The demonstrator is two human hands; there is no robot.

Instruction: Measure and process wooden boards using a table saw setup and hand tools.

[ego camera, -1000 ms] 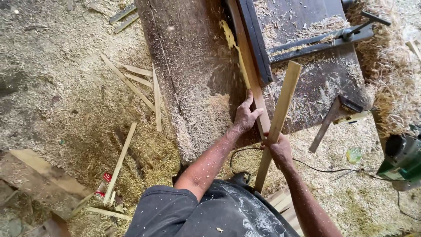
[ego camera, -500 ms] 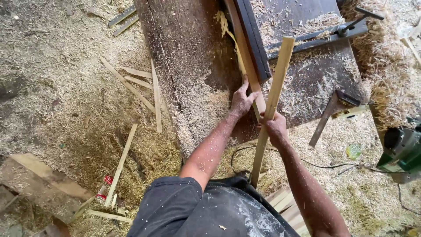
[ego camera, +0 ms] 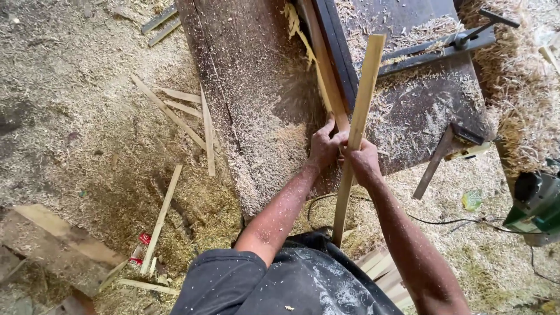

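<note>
A long pale wooden slat (ego camera: 363,93) runs from near my waist up over a dark workbench (ego camera: 251,87) dusted with sawdust. My right hand (ego camera: 364,160) is wrapped around the slat at its middle. My left hand (ego camera: 322,147) presses beside it, fingers on a second wooden strip (ego camera: 324,70) that lies along a dark metal fence (ego camera: 337,52) on the bench. The two hands touch each other. Both forearms are speckled with sawdust.
Thin offcut sticks (ego camera: 186,111) lie in deep wood shavings on the floor at left. A hammer (ego camera: 446,154) rests on the bench's right edge. A green power tool (ego camera: 536,201) sits at far right, its cable crossing the shavings. A plank (ego camera: 64,239) lies lower left.
Both hands and the slat have shifted up and left along the bench, and the slat now stands more upright. My hands have come together.
</note>
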